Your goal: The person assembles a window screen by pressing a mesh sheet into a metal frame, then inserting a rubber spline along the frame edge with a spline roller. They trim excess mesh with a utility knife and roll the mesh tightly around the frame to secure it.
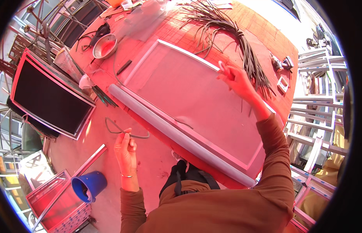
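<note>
My left hand (125, 153) is closed in a pinch on a thin, dark grey rubber cord (140, 136), which bends into a loop off the table's near left edge. A white-edged screen frame (188, 55) with fine mesh (192, 93) lies flat on the red table. My right hand (238, 81) is raised over the frame's far edge, its fingers partly stretched and apart, with nothing visible in them. A short piece of dark cord (184, 123) rests on the mesh. Along the table's near edge lies a long grey roll (181, 138), apparently of mesh.
A tied bundle of long dark cords (240, 37) spreads over the far side of the table, with a power drill (282, 63) to its right. A metal bowl (105, 46) and a black-handled tool (124, 67) lie at the left. A blue bucket (89, 184) stands on the floor.
</note>
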Action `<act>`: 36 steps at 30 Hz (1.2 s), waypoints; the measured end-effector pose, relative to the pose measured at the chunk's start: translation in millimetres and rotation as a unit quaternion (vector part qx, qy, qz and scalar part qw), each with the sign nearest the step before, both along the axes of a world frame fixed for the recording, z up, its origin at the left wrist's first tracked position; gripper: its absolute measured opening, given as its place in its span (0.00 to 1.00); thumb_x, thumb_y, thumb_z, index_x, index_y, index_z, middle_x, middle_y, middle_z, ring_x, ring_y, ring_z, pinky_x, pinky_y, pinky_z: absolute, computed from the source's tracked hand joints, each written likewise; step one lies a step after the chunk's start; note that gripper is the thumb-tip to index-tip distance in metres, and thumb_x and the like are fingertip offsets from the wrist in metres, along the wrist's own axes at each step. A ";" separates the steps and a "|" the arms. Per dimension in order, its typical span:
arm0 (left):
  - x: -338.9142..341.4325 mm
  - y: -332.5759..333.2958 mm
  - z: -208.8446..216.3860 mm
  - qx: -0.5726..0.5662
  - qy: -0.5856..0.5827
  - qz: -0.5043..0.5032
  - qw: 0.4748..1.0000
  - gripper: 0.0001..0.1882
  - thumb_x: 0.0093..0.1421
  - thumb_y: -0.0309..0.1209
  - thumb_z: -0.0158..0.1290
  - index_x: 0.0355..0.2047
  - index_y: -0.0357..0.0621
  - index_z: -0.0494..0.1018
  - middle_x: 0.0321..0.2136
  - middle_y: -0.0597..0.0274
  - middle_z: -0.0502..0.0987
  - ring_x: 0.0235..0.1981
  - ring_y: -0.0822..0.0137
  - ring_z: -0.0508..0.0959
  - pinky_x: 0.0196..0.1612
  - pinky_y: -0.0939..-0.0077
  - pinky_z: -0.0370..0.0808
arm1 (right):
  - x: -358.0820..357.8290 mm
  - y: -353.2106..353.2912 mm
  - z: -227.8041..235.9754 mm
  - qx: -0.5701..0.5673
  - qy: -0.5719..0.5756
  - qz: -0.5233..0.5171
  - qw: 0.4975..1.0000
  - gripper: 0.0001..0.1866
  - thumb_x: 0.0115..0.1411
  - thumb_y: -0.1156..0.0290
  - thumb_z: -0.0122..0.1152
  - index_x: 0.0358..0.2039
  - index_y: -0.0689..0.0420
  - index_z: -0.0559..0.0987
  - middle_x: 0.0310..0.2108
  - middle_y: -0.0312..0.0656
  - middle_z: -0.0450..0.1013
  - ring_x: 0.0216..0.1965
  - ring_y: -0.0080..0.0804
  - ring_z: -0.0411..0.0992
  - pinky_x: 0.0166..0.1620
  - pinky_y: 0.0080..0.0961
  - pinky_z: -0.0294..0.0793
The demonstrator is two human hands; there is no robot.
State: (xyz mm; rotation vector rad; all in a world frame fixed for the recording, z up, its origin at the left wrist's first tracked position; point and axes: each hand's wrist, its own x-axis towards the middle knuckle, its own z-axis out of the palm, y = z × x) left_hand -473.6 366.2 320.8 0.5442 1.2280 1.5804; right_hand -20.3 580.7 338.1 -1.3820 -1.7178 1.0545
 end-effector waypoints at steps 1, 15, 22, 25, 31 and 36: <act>19.6 2.5 -5.2 0.007 -0.031 -0.030 0.999 0.10 0.76 0.26 0.57 0.54 0.40 0.82 0.45 0.64 0.84 0.32 0.78 0.77 0.36 0.82 0.74 | -42.8 -47.2 -24.6 -0.056 0.087 0.069 0.992 0.10 0.72 0.72 0.66 0.50 0.62 0.83 0.29 0.30 0.72 0.27 0.17 0.70 0.30 0.23 0.74; 47.3 4.7 -130.5 -0.164 -0.172 -0.153 0.959 0.11 0.80 0.37 0.53 0.48 0.42 0.77 0.40 0.58 0.83 0.31 0.72 0.80 0.36 0.78 0.81 | 55.0 -283.4 -105.0 -0.007 -0.393 -0.080 0.916 0.06 0.68 0.70 0.65 0.36 0.57 0.76 0.32 0.49 0.76 0.36 0.56 0.79 0.37 0.51 0.76; 115.9 5.9 -211.9 -0.190 -0.111 -0.336 0.916 0.19 0.82 0.39 0.48 0.49 0.33 0.79 0.49 0.46 0.85 0.46 0.60 0.89 0.49 0.69 0.88 | 170.9 -355.3 -147.3 -0.180 -0.569 -0.229 0.769 0.03 0.67 0.74 0.63 0.40 0.55 0.80 0.38 0.47 0.78 0.44 0.54 0.82 0.46 0.52 0.80; 153.2 -7.6 -235.2 -0.217 -0.152 -0.388 0.883 0.19 0.81 0.39 0.49 0.51 0.32 0.79 0.49 0.48 0.85 0.48 0.59 0.89 0.51 0.69 0.88 | 140.0 -337.9 -157.4 -0.133 -0.510 -0.291 0.798 0.10 0.68 0.72 0.65 0.49 0.54 0.84 0.42 0.50 0.82 0.48 0.55 0.83 0.50 0.51 0.82; 216.2 -40.8 -262.2 -0.287 -0.122 -0.466 0.828 0.20 0.79 0.40 0.53 0.50 0.29 0.80 0.47 0.51 0.85 0.47 0.60 0.89 0.47 0.72 0.87 | -65.2 -243.8 -174.4 -0.069 -0.161 -0.148 0.973 0.21 0.67 0.66 0.72 0.59 0.58 0.84 0.44 0.55 0.84 0.48 0.51 0.85 0.49 0.38 0.83; 227.1 -37.7 -260.0 -0.079 0.101 -0.495 0.860 0.12 0.72 0.32 0.58 0.48 0.36 0.83 0.39 0.53 0.87 0.37 0.65 0.88 0.42 0.67 0.85 | -133.4 -189.9 -171.7 -0.044 -0.123 -0.064 0.989 0.09 0.66 0.72 0.67 0.45 0.57 0.82 0.37 0.49 0.84 0.40 0.55 0.83 0.41 0.48 0.80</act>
